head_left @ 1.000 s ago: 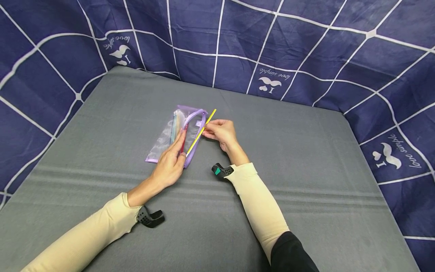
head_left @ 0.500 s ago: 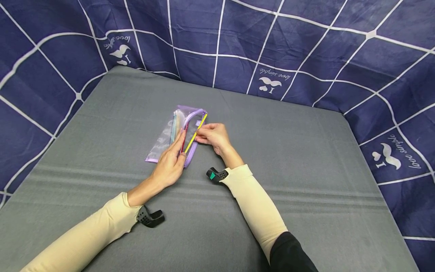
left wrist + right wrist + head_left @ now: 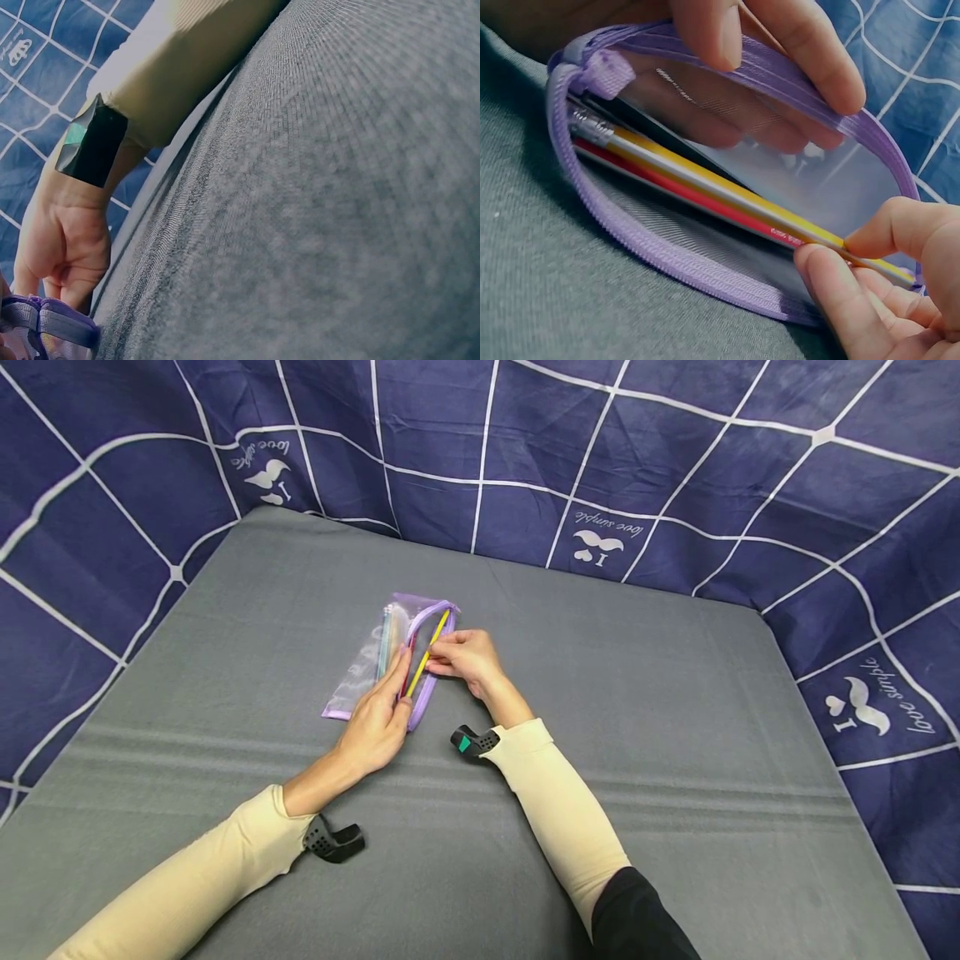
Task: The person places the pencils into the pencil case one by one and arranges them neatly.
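Observation:
A clear mesh pencil case (image 3: 347, 689) with purple zipper edging lies on the grey surface. My left hand (image 3: 375, 722) grips its upper rim, fingers over the zipper edge (image 3: 780, 75), and the mouth gapes wide. Between thumb and fingertips, my right hand (image 3: 471, 660) pinches a yellow pencil (image 3: 705, 174) near one end. Its metal ferrule (image 3: 592, 126) reaches the far corner inside the mouth. Just under it, a red pencil (image 3: 679, 187) lies in the case. Through the mesh, pale blue and tan sticks (image 3: 387, 635) show on the left side.
The grey padded surface (image 3: 675, 710) spreads around the case. A dark blue cloth with white lines (image 3: 435, 435) hangs along the back and sides. Black wrist mounts (image 3: 333, 842) stick out from both cream sleeves.
The right hand has shifted left and lowered the yellow pencil from across the zipper edge to within the case's mouth. The left hand stays in place on the case.

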A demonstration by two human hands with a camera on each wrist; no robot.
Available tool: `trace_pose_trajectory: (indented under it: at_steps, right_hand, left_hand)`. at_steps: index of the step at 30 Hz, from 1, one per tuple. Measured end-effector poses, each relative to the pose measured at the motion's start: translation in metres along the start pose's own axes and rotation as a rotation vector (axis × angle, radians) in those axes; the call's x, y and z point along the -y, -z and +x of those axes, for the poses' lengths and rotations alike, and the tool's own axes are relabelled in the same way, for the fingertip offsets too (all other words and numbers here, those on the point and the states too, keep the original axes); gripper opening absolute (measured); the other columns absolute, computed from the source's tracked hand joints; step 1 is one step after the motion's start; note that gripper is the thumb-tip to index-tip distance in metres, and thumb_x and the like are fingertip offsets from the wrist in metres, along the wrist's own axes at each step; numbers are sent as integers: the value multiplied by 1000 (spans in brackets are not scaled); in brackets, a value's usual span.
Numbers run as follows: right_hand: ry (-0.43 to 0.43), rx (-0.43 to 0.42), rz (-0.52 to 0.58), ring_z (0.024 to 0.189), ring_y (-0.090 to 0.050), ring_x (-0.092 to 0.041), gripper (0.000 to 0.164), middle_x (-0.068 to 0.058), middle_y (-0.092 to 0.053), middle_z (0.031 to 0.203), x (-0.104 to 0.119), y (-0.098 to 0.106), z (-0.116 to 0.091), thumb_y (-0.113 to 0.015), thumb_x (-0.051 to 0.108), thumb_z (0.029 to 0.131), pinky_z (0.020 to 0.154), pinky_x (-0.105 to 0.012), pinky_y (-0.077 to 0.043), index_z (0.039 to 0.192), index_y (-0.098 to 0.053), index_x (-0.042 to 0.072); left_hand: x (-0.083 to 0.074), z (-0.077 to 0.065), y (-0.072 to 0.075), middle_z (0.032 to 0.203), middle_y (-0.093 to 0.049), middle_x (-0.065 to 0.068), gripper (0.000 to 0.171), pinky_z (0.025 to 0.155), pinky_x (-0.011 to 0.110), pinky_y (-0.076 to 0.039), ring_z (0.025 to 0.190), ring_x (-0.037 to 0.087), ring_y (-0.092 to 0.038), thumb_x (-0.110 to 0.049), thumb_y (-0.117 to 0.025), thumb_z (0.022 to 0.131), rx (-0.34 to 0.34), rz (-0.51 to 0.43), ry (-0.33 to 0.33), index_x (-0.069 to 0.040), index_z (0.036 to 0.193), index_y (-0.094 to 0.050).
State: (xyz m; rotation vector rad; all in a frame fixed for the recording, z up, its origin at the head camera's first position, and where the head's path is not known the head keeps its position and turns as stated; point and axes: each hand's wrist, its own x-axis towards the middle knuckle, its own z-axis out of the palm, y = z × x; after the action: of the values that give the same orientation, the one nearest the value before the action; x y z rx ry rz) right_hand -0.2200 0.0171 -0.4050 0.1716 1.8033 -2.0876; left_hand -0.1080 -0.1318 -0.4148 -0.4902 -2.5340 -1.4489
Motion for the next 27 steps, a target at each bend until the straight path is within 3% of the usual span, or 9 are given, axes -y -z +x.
trace_pose_trajectory:
  at_steps: [10,18,27]
  right_hand:
    - [-44,33,-37,56,-67,-13,8,-10,-65,70,1,-6,6,-60,-13,87,61,-22,-58,92,-62,-7]
    - [19,-7,-10,59,-67,-14,7,-10,-65,71,2,-10,4,-60,-13,87,64,-24,-59,89,-63,-7]
    - [67,-5,-14,61,-68,-16,15,-14,-66,75,4,-4,3,-61,-12,89,67,-27,-60,103,-62,-16]
  left_hand:
    - [3,0,0,160,-20,21,65,120,44,-17,147,35,-20,6,-45,91,-8,-2,-21,4,153,-24]
    - [1,1,-2,160,-21,20,66,120,45,-16,147,33,-20,7,-46,90,-19,5,-30,5,153,-25]
    - [1,0,-2,160,-20,20,66,120,45,-16,147,33,-20,8,-46,90,-19,11,-24,5,153,-25]
